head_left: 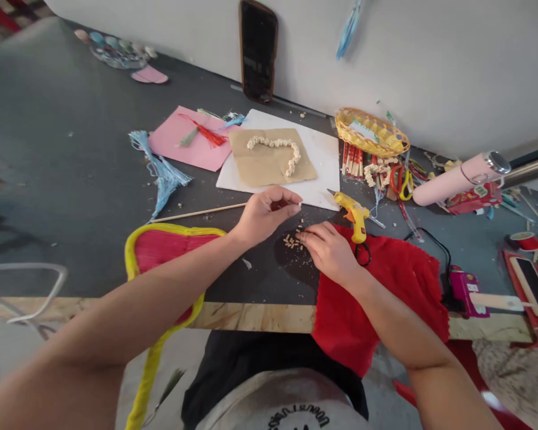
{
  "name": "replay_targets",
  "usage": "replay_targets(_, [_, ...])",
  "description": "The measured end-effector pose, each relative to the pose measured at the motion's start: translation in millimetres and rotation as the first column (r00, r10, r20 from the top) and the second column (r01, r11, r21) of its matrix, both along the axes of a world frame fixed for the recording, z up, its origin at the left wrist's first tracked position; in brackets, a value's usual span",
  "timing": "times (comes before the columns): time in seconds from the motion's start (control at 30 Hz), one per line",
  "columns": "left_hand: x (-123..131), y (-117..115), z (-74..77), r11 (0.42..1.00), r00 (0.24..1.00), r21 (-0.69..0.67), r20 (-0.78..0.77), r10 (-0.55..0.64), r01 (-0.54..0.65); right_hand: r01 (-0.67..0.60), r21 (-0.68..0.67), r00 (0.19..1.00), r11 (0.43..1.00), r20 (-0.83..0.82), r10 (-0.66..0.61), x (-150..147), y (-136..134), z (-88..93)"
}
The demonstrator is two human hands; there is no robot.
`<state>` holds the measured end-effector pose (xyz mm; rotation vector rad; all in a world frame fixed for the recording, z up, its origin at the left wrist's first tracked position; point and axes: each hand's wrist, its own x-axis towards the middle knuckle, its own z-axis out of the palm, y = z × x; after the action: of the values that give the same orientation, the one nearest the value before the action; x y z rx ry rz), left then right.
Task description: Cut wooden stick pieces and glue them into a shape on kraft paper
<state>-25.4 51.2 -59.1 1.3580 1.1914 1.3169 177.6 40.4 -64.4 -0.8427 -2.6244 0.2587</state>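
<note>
My left hand (266,215) is pinched round a tiny pale wooden piece (300,205), just below the white board. Fingertips of my right hand (329,252) reach down to a small pile of cut wooden bits (290,241) on the dark table; whether they grip one is hidden. Beyond both hands, a curved chain of cream-coloured pieces (275,143) lies on brown paper (255,170) over the white board (325,158). A yellow glue gun (353,216) rests right of the hands, its nozzle towards the board. Red cloth (394,275) lies under my right forearm.
A pink sheet (197,146) with tassels and a blue tassel (164,173) lie to the left. A thin stick (197,212) is beside my left wrist. At right are a wicker basket (372,134), scissors (403,182) and a pink flask (461,179). A phone (257,51) leans on the wall.
</note>
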Motion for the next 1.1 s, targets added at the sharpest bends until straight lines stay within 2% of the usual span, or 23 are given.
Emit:
replay_targets(0.3, [1.7, -3.0, 1.9, 0.998, 0.992, 0.058, -0.128, -0.005, 0.012, 0.032, -0.073, 0.999, 0.997, 0.021, -0.030, 2.4, 0.6, 4.4])
replay_targets(0.4, [2.5, -5.7, 3.4, 0.992, 0.979, 0.123, -0.201, -0.017, 0.042, 0.065, -0.143, 0.986, 0.988, -0.142, -0.086, 4.8, 2.6, 9.2])
replay_targets(0.47, [3.5, -8.3, 5.6, 0.980, 0.961, 0.180, -0.276, -0.028, 0.081, 0.104, -0.267, 0.923, 0.958, -0.333, -0.193, 7.1, 3.8, 12.7])
replay_targets(0.53, [5.0, -11.2, 8.1, 0.958, 0.934, 0.254, -0.356, -0.034, 0.132, 0.107, -0.419, 0.825, 0.902, -0.469, -0.315, 8.7, 4.2, 14.7])
replay_targets(0.6, [6.7, -13.7, 10.0, 0.925, 0.915, 0.333, -0.403, -0.037, 0.184, 0.085, -0.525, 0.757, 0.847, -0.519, -0.398, 8.7, 3.5, 14.4])
replay_targets(0.67, [8.2, -15.4, 10.8, 0.897, 0.904, 0.385, -0.426, -0.038, 0.219, 0.067, -0.577, 0.731, 0.814, -0.526, -0.434, 7.3, 1.7, 12.6])
replay_targets(0.97, [10.2, -16.8, 7.7, 0.863, 0.872, 0.443, -0.489, 0.008, 0.241, 0.029, -0.597, 0.716, 0.801, -0.547, -0.434, -1.3, -6.0, 7.8])
replay_targets(1.1, [11.5, -17.8, 8.0, 0.867, 0.871, 0.439, -0.490, 0.009, 0.238, 0.029, -0.594, 0.721, 0.804, -0.545, -0.429, -2.0, -6.1, 6.7])
